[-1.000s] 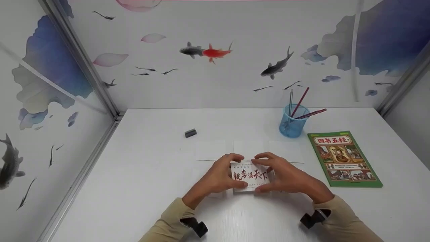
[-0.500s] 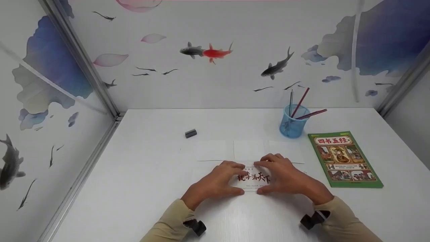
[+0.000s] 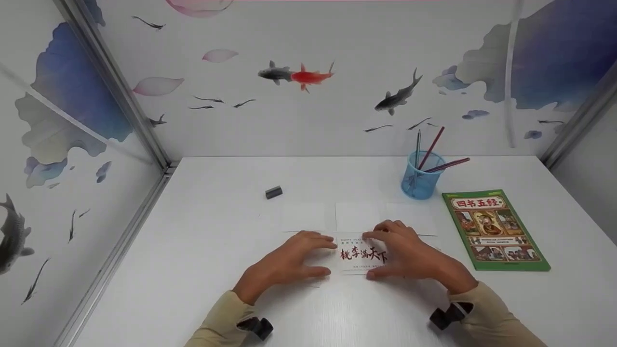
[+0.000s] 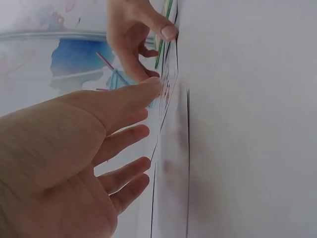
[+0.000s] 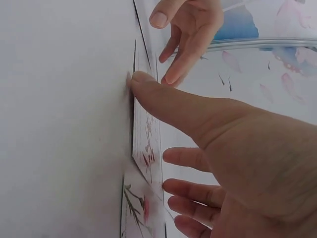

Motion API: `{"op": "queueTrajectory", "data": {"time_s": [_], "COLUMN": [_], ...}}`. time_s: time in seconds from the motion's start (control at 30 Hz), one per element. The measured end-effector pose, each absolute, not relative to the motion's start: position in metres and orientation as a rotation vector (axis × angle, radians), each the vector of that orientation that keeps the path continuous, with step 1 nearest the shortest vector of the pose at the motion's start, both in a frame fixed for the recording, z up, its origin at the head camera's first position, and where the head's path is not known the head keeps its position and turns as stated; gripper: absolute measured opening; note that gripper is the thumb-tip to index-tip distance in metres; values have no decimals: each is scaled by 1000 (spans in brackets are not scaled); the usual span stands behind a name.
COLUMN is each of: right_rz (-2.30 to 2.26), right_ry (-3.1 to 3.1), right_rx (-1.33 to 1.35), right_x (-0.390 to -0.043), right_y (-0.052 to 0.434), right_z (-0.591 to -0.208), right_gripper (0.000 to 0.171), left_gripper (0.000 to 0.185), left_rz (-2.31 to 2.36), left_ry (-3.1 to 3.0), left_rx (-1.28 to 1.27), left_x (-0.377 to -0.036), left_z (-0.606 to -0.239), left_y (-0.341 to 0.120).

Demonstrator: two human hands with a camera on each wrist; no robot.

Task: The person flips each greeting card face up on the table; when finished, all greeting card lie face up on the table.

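Observation:
A white card (image 3: pixel 359 253) with red and black brush lettering lies flat on the white table (image 3: pixel 207 279), on top of white paper sheets (image 3: pixel 359 215). My right hand (image 3: pixel 373 256) holds it, thumb at the near edge and fingers curled over the far edge; the right wrist view shows the thumb of the right hand (image 5: pixel 163 129) against the edge of the card (image 5: pixel 146 144). My left hand (image 3: pixel 324 258) lies just left of the card, fingers stretched and relaxed on the paper, holding nothing. In the left wrist view the left hand (image 4: pixel 124 129) hovers close beside the card (image 4: pixel 166 94).
A blue cup (image 3: pixel 420 180) with several pencils stands at the back right. A green picture book (image 3: pixel 494 229) lies to the right of my hands. A small grey eraser (image 3: pixel 273 192) sits at the back left. Painted booth walls enclose three sides.
Both hands lowered the card flat onto the table. The left hand then slid left off the card; the right hand stayed on it.

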State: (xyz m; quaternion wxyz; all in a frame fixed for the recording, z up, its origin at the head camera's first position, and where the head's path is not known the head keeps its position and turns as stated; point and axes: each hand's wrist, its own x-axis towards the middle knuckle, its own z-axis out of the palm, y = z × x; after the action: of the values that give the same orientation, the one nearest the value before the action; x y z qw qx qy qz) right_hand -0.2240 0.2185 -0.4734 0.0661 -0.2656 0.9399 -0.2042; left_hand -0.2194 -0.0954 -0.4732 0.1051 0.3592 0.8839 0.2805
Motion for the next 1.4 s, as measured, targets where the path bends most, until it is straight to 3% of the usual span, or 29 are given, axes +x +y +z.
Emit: {"op": "queueTrajectory", "data": {"time_s": [0.3, 0.47, 0.63, 0.97, 1.2, 1.4], "right_rz": [-672, -653, -639, -626, -678, -689], "right_ry": [2739, 2714, 2747, 2708, 2669, 2654], "right_rx": [-958, -1011, -984, -971, -926, -896], "right_x": [-215, -214, -213, -210, -209, -207], "right_y": [167, 133, 116, 112, 110, 109], "right_z": [-469, -473, -477, -476, -474, -471], "right_gripper": [77, 71, 77, 77, 76, 77], "left_gripper": [91, 90, 89, 97, 115, 112], "left_rz": [739, 610, 625, 650, 572, 571], "left_ry": [2631, 2666, 2665, 2658, 2640, 2651], "left_rx": [878, 912, 894, 893, 779, 761], "left_x": [-215, -211, -210, -211, -209, -210], "left_z": [-465, -459, -458, -459, -450, -445], "left_y": [-131, -132, -130, -130, -136, -145]}}
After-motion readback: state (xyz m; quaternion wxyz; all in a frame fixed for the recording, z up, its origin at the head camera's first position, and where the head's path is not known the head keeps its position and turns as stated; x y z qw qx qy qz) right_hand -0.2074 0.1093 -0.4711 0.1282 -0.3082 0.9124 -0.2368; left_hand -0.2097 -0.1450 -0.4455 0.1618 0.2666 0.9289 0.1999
